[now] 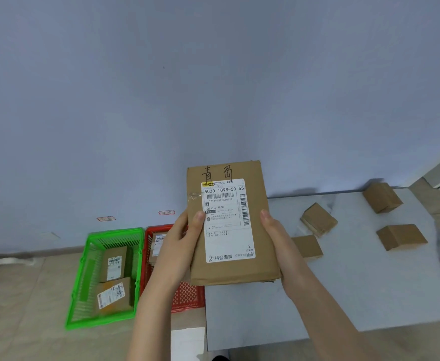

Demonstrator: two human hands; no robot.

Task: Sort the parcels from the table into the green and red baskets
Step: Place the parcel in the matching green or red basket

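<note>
A flat brown cardboard parcel (259,259) with a white shipping label and two handwritten characters at its top is held upright in front of me. My left hand (181,246) grips its left edge, thumb on the label. My right hand (275,235) grips its right edge. On the floor to the left stand a green basket (88,256) with two labelled parcels and a red basket (187,298) with at least one parcel, partly hidden by my left arm. Several small brown parcels lie on the white table (344,295): one (318,218), another (381,196), a third (400,235).
A further flat parcel (307,246) lies on the table just right of my right wrist. Two small red-framed tags (106,218) (166,212) are stuck on the blue wall above the baskets. The floor is beige tile.
</note>
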